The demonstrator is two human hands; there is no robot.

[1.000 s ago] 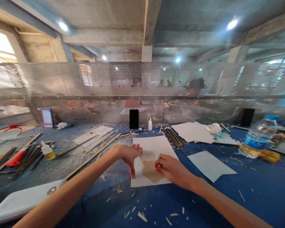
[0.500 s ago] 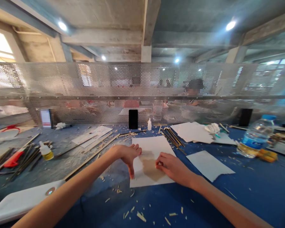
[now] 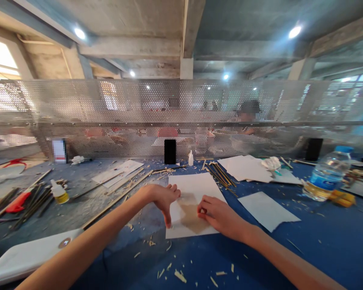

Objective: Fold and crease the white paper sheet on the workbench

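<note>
- Head view: the left hand (image 3: 165,198) is spread wide at the near-left part of a white paper sheet (image 3: 196,183) on the blue tabletop (image 3: 124,257).
- The right hand (image 3: 219,215) curls narrowly over the sheet's tan patch (image 3: 192,217); cannot tell whether it pinches anything.
- Thin sticks (image 3: 220,175) crowd the sheet's far-right edge; 1 white squeeze bottle (image 3: 190,158) stands beyond.

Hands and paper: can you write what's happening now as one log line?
left hand: spread at left side of white sheet; right hand: curled over its right side, contents unclear; white bottle: upright behind sheet
</note>
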